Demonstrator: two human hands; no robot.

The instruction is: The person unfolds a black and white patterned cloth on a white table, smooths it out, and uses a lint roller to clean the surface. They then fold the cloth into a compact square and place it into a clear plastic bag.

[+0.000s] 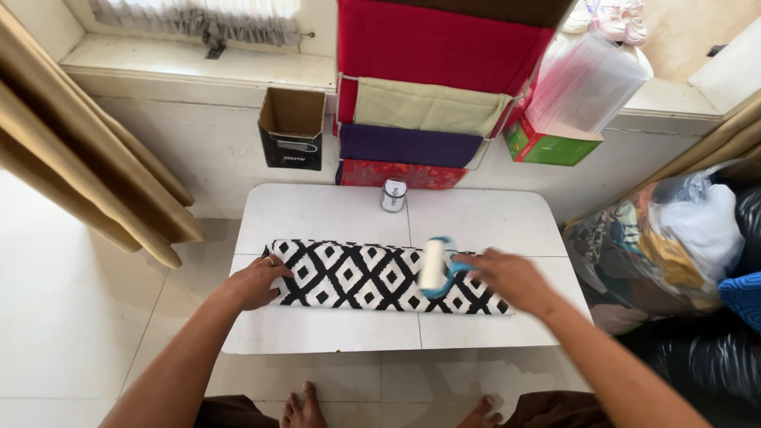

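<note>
The table (317, 214) lay bare behind and in front of the folded cloth (372, 277); only a small tin (394, 195) stood at its far edge, with a hanging rack (420, 103) close behind.

Lint roller (434, 266) blurred; its handle hidden by fingers (476, 263).

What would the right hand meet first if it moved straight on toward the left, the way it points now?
Probably more of the patterned cloth, under the lint roller that the right hand holds; farther along, the left hand.
</note>
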